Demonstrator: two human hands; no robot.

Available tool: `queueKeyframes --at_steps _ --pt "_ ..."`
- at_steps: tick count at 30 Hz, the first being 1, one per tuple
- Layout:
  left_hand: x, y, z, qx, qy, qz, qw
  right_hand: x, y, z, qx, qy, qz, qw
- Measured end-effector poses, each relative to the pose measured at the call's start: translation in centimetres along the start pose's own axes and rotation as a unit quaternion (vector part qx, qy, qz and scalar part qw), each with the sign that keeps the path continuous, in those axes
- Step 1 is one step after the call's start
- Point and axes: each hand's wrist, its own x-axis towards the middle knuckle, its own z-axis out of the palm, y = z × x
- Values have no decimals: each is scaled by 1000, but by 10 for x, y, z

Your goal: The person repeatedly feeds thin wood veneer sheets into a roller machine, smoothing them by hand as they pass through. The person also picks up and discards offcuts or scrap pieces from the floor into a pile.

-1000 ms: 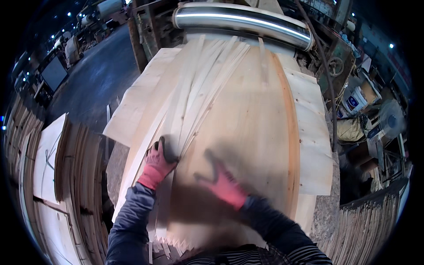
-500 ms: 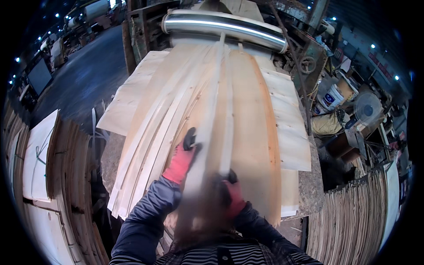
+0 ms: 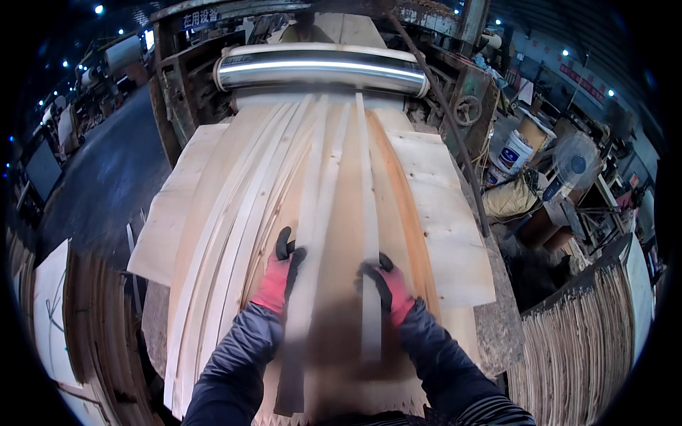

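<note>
Smooth, glossy metal roller (image 3: 322,69); matt wooden strips (image 3: 368,213)

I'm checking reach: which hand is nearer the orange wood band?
Right: the right hand is just left of the orange wood band; the left hand is farther left.

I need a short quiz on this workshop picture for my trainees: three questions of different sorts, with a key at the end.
1. True or false: the left hand and the right hand, both gloved, are each at a pale strip.
2. On which side of the wood sheets is the fan? A, left; B, right; C, near end.
3. Fill the gap: a shiny metal ____ spans the far end of the wood sheets.

Key: 1, true; 2, B; 3, roller.
</note>
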Motion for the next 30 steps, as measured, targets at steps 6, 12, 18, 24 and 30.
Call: queueKeyframes --at_steps 6,12,18,24,30 --pt "50 -30 12 30 32 51 998 194 -51 -24 -75 -12 -4 997" --pt "67 -42 18 -41 28 61 997 246 -67 -3 -636 241 -379 627" --pt "76 -29 30 -189 1 4 982 69 -5 31 -496 -22 -196 845" --pt "57 -22 25 -120 17 32 992 99 -24 28 -78 -103 -15 992" --pt "58 -34 9 -155 33 -4 987 126 -13 44 -403 -53 -167 898"
